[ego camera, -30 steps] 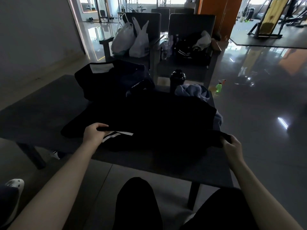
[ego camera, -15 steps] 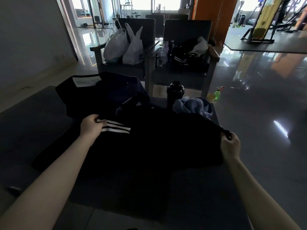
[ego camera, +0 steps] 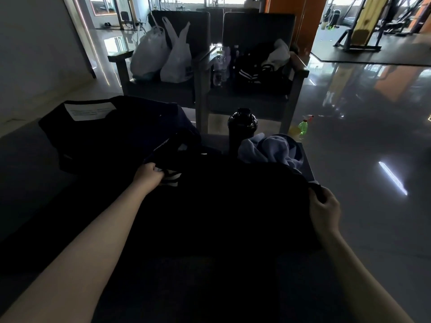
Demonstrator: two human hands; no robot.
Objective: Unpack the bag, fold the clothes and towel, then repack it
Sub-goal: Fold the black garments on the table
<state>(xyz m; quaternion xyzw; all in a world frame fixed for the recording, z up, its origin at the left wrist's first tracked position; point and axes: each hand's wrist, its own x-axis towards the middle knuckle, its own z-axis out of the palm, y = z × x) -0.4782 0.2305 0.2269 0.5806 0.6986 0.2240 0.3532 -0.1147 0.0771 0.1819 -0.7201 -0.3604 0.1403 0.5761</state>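
Note:
A black garment (ego camera: pixel 233 206) with white stripes lies spread across the dark table (ego camera: pixel 28 178). My left hand (ego camera: pixel 150 174) grips its striped edge at the left. My right hand (ego camera: pixel 323 208) pinches its right edge near the table's right side. Behind it, a dark bag (ego camera: pixel 112 134) with a white label rests at the back left. A crumpled light blue towel (ego camera: pixel 270 150) sits at the back right, partly under the garment.
A black bottle (ego camera: pixel 241 127) stands beside the towel. Two chairs (ego camera: pixel 254 99) behind the table hold white plastic bags (ego camera: pixel 163 57) and dark clothing. A green spray bottle (ego camera: pixel 303 127) sits on the glossy floor to the right.
Both hands carried the garment's near edge away from me across the table, folding it over. My view leaned forward; my legs dropped out of sight.

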